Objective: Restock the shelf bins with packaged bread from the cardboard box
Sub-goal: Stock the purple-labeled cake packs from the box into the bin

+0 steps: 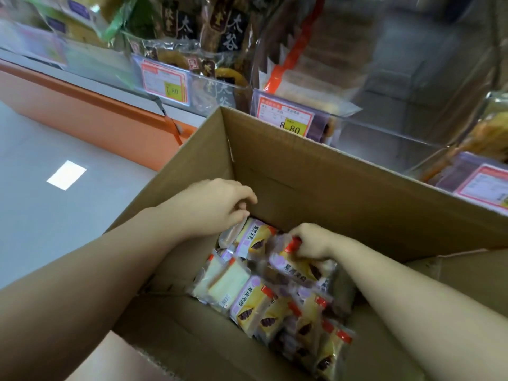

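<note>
Shop aisle: grey floor (55,138) at left, orange shelf base (96,116) running diagonally at upper left, clear bins (384,127) across the top of the frame.

Box (330,193): brown cardboard, flaps open, fills the centre and bottom, its far wall just below the bins. Bread packets (253,303) lie jumbled inside, lower centre to lower right; they are yellow and lilac wrappers with red ends, and the printed characters are too blurred to read with confidence.

Left hand (220,207): reaches in from lower left, palm down and fingers curled, over the box's upper-left corner just above a packet. Cannot tell whether its grip has hold of anything.

Right hand (310,240): enters from lower right. Its grip is closed round the red end of one packet (297,264), which lies tilted on top of the pile.

Bin contents: dark packs (228,31) marked 太谷 at top centre, and a bag with a red strip (283,67) to their right.

Price tags: one reads "8.80" (286,119), just above the box's far edge. Another (165,81) to its left shows ".80", first digit unclear. A third (483,188) at the right edge is illegible.
</note>
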The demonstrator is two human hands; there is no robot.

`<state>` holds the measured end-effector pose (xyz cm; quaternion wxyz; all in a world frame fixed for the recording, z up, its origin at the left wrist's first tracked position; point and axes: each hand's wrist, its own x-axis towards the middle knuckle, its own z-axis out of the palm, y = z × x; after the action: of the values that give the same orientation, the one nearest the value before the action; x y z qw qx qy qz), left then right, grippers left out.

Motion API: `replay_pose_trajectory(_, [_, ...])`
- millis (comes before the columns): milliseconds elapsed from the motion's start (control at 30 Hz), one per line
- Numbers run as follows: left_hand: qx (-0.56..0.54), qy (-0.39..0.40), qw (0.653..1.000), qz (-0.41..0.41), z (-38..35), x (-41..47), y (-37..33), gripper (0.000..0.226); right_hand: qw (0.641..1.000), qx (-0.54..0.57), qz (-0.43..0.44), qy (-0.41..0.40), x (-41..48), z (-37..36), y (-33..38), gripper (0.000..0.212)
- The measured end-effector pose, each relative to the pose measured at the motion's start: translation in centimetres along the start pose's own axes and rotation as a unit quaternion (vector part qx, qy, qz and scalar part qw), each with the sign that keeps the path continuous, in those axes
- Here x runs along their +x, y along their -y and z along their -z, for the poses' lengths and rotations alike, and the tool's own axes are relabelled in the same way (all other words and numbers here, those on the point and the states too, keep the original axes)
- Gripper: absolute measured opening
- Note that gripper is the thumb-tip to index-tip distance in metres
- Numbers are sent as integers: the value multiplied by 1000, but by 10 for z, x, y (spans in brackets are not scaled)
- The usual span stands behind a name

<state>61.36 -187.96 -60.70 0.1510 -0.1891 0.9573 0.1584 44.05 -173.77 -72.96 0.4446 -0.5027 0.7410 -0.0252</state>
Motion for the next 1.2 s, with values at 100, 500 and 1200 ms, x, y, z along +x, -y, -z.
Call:
replay_pose_trajectory(100, [-69, 39, 997, 5, -7, -1, 2, 51, 990, 93, 106, -29, -5, 20, 41, 28])
replay_pose_trajectory(500, [-89, 22, 992, 84, -16, -6, 8, 23, 936, 348, 46, -18, -14, 14, 46, 42])
replay_pose_trajectory(1200, [-29, 0, 997, 71, -15, -2, 5, 34, 962, -196, -119, 149, -28, -29, -27, 34])
